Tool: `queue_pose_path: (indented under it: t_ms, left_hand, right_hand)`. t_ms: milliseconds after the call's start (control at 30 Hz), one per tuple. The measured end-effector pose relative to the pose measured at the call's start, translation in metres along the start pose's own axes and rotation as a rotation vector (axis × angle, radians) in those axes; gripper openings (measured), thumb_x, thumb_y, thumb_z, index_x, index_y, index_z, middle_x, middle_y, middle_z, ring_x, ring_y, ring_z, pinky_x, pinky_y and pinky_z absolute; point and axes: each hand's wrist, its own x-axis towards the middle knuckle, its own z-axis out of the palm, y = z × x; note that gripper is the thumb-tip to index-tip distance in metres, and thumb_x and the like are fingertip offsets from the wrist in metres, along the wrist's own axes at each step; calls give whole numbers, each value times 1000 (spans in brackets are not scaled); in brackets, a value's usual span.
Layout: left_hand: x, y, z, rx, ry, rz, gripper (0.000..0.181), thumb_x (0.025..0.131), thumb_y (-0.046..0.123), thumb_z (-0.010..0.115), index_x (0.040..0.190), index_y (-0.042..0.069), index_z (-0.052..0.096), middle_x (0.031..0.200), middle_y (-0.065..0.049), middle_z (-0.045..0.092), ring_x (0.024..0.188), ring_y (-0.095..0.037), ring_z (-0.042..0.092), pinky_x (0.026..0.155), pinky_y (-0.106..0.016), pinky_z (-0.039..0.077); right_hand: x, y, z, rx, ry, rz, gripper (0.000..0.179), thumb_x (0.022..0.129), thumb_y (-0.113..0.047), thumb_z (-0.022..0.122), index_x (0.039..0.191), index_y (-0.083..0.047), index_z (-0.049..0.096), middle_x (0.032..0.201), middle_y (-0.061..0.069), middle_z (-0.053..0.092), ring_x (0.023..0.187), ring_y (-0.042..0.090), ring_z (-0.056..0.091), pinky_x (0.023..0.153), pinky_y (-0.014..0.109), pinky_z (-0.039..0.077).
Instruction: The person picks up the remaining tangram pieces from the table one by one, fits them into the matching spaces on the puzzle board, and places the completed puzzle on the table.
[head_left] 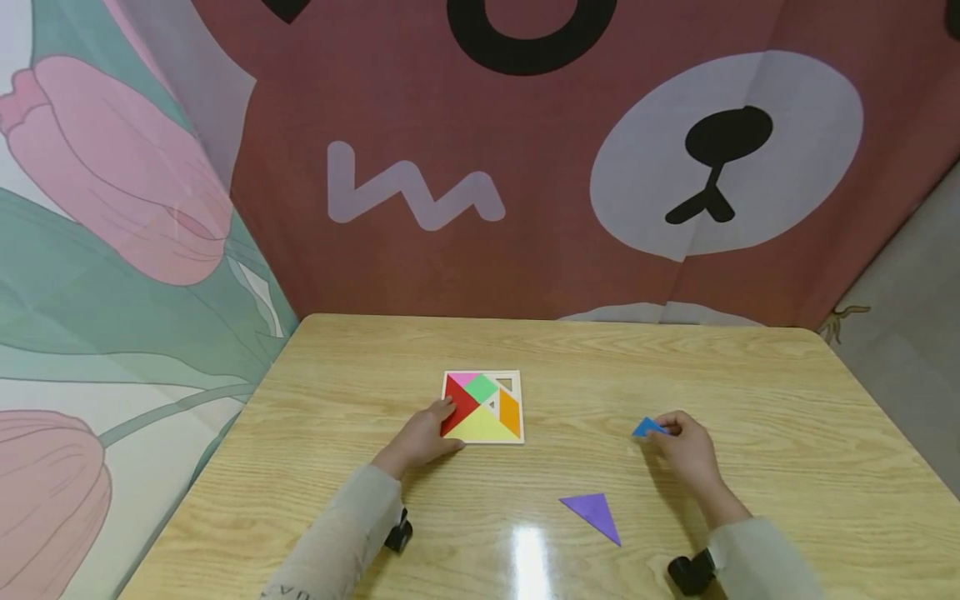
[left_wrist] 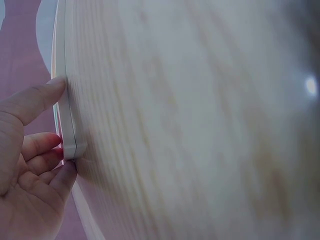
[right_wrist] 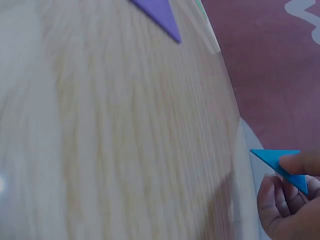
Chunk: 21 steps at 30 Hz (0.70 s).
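Note:
A square tangram board (head_left: 522, 383) with a pale rim lies left of centre on the table. Red, pink, green, orange and yellow pieces sit in it, with bare spots at its upper right and near its middle. My left hand (head_left: 423, 433) grips the board's near left corner, thumb on the near edge; the left wrist view shows the fingers at the board's edge. Off to the right, my right hand (head_left: 686, 446) pinches a small blue triangle (right_wrist: 280, 159) between thumb and fingers, raised above the table. Between the hands, nearer me, lies a purple triangle (head_left: 596, 512).
The wooden table (head_left: 360, 350) reaches back to a brown-red cloth (head_left: 540, 267) with a bear face. A flower-patterned cloth (head_left: 135, 333) hangs at the left. Light reflects off the table's near middle.

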Motion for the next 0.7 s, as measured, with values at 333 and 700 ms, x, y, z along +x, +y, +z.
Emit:
queue_pose_path:
  t_ms: [333,700]
  left_hand:
    - [0,1,-1,-5,-4,-2,67,76,28,66,129,-2,37,135,-14,30,122,-31,28,97,-40,28]
    - [0,0,1,-4,-4,-16,68,75,29,66,129,-1,37,136,-12,30,122,-30,28,97,-40,28]
  right_hand:
    - [6,-7,16,55,-3,-25,17,79,-2,55,93,8,53,85,13,54,73,13,47,60,20,42]
    - [8,-12,28,121,-21,-43,19,79,0,55,96,9,57,87,13,57,70,11,49,58,20,43]
